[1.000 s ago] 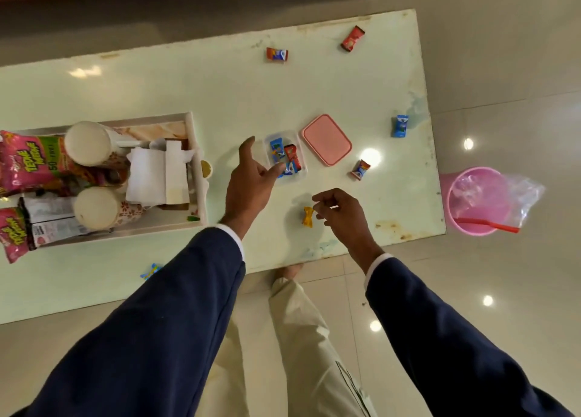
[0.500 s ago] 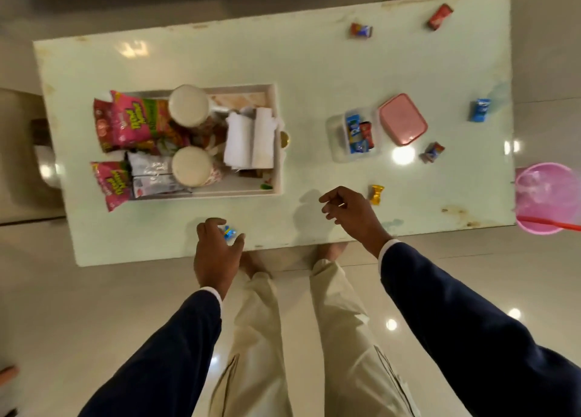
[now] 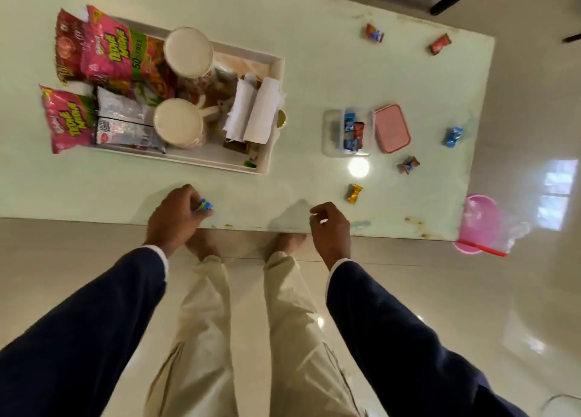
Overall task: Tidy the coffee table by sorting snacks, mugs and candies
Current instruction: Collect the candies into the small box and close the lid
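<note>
- Leftmost on the pale worktop sits a white tray, with pink snack bags hanging over its left end.
- Inside the tray, two white mugs stand one behind the other, and folded white paper lies at the right end.
- Near the front edge, the left hand has its fingers closed around a small blue and yellow candy, held just above the worktop.
- To its right, the right hand hovers over the near edge, its fingers curled loosely inward and holding nothing that can be seen.
- A gold-wrapped candy lies just right of and beyond that hand, apart from it.
- Farther back, a clear box holds a few blue and red candies, and its pink lid lies touching its right side.
- A brown and blue candy lies near the lid's front corner; a blue one lies farther right.
- Two more candies rest at the far right: a red and blue one and a red one.
- A pink bin with a clear liner stands on the floor at the worktop's near right corner.
</note>
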### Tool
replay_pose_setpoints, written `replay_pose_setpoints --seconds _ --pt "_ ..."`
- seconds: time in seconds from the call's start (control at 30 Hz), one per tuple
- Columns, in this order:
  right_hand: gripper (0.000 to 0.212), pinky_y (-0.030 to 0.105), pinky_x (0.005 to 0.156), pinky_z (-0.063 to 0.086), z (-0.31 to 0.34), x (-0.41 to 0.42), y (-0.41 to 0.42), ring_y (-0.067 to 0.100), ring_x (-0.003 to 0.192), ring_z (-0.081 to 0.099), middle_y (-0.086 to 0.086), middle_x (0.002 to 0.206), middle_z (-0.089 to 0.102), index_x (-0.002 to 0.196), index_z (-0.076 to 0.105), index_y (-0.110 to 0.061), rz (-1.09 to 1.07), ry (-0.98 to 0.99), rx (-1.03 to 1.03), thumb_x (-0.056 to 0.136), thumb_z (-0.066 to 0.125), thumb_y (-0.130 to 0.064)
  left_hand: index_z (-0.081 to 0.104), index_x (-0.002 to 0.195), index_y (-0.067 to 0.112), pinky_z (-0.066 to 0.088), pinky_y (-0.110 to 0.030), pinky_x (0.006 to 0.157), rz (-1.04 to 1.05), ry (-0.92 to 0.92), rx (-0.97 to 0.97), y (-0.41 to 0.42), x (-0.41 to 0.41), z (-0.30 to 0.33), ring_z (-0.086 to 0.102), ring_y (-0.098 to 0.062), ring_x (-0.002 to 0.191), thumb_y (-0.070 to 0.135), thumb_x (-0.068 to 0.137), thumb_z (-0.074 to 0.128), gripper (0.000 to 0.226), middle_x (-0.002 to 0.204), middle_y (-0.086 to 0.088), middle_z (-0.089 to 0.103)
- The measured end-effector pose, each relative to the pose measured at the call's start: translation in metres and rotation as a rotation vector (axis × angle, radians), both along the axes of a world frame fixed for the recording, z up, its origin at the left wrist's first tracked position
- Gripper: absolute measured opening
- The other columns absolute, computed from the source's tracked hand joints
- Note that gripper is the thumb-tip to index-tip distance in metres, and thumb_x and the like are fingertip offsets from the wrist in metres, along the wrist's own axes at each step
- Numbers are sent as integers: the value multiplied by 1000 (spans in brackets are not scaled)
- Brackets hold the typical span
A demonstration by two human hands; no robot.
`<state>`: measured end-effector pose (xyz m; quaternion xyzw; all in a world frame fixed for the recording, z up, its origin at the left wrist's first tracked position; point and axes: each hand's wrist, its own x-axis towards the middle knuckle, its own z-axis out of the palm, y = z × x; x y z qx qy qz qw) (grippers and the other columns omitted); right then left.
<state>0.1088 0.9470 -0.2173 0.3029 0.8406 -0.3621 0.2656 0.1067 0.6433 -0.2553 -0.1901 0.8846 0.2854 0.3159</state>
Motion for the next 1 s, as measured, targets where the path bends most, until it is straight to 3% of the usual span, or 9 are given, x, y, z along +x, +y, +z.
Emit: replay_pose_setpoints --seconds 0.13,0.3,0.43,0.57,0.63,0.77,0.83,0.9,1.0 --pt "29 38 83 52 1 -19 41 22 99 60 1 116 52 112 54 -18 -141 106 254 86 67 -15 60 91 21 46 -36 70 -101 -32 -10 26 10 8 62 -24 85 39 91 70 20 92 2 63" --pt "47 44 87 55 -19 -43 75 31 99 60 10 128 45 131 46 -25 -111 14 182 91 67 -33 60 91 24 39 -29 58 -234 106 105 79 0 26 61 -19 76 30 97 60 9 83 6 61" --pt "23 39 79 51 -33 -53 82 36 93 62 9 115 52 117 51 -20 6 47 171 95 54 -17 69 100 16 51 -29 69 -309 206 321 141 -39 37 63 -14 77 28 98 64 13 89 3 68" --pt "19 40 81 55 -35 -58 96 34 96 61 12 108 57 107 59 -10 25 42 24 88 63 -10 72 106 12 54 -24 78 -222 277 420 205 -92 41 64 -8 77 20 94 72 14 95 1 71" --pt "17 41 77 61 -28 -60 103 36 91 66 13 103 62 100 59 -10 -77 87 -122 88 70 -14 71 108 8 55 -22 74 -167 306 403 231 -119 40 66 -15 77 16 92 74 18 103 -5 65" --pt "21 25 60 61 -2 -76 119 24 76 71 7 89 69 92 59 -18 -295 285 -258 87 77 -27 68 113 8 50 -11 52 -57 298 355 266 -161 33 70 -14 70 16 93 74 23 112 -11 61" --pt "21 25 59 61 8 -90 124 21 74 70 3 86 70 91 59 -20 -315 347 -257 86 77 -30 66 119 9 51 -12 52 -56 280 321 273 -170 27 73 -22 84 16 93 73 28 118 -14 61" --pt "23 31 63 61 13 -106 127 23 76 69 2 85 70 92 59 -19 -314 370 -265 86 77 -31 62 126 11 58 -23 66 -95 293 273 276 -172 26 69 -24 96 19 95 71 33 123 -15 55" --pt "25 36 67 58 12 -129 125 25 80 68 4 89 70 97 60 -14 -236 342 -268 88 77 -30 56 129 15 62 -38 79 -99 346 222 269 -166 28 60 -16 97 18 98 65 32 121 -9 50"
